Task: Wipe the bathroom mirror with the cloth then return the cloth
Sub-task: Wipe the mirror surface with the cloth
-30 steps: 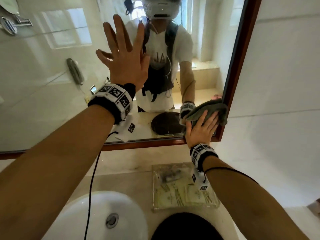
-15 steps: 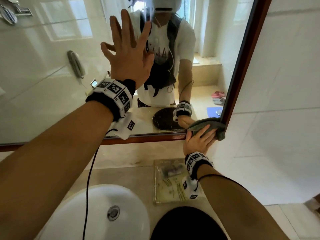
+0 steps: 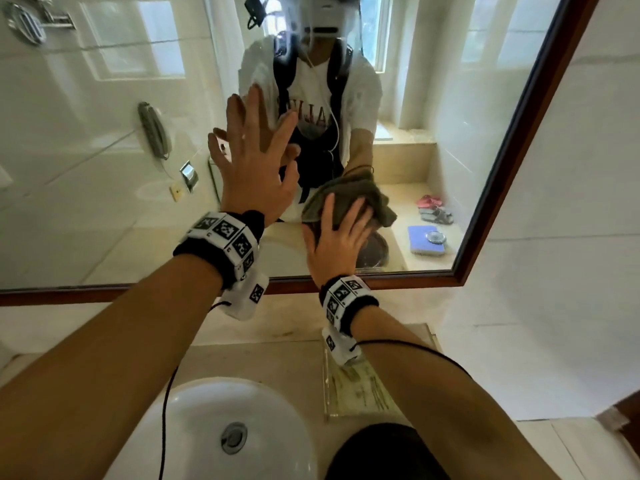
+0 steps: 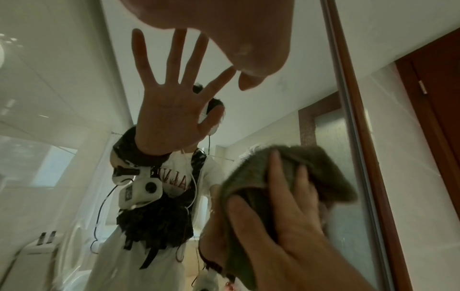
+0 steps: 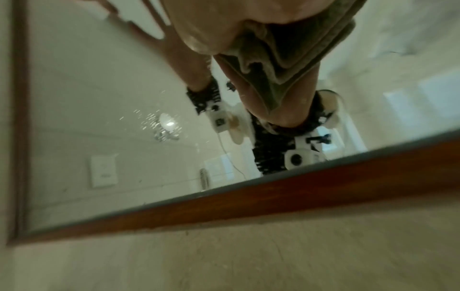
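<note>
The bathroom mirror (image 3: 86, 174) has a dark wooden frame (image 3: 519, 140). My left hand (image 3: 256, 161) lies flat on the glass with its fingers spread, holding nothing. To its lower right, my right hand (image 3: 337, 237) presses a grey-brown cloth (image 3: 360, 195) against the lower part of the glass, fingers straight and spread over it. In the left wrist view the cloth (image 4: 311, 167) bunches under the right hand (image 4: 286, 226), left of the frame's right side. The right wrist view shows the folded cloth (image 5: 286, 55) under the palm, above the bottom frame (image 5: 298, 183).
A white sink (image 3: 194, 427) sits below on the beige counter (image 3: 284, 362). Right of it lies a clear tray (image 3: 360, 393) with packets. A dark round object (image 3: 381, 455) is at the bottom edge. A tiled wall (image 3: 554, 271) stands to the right of the mirror.
My right hand slid the cloth down to the mirror's lower right corner, then left and up to beside my left hand. The left hand stayed flat on the glass.
</note>
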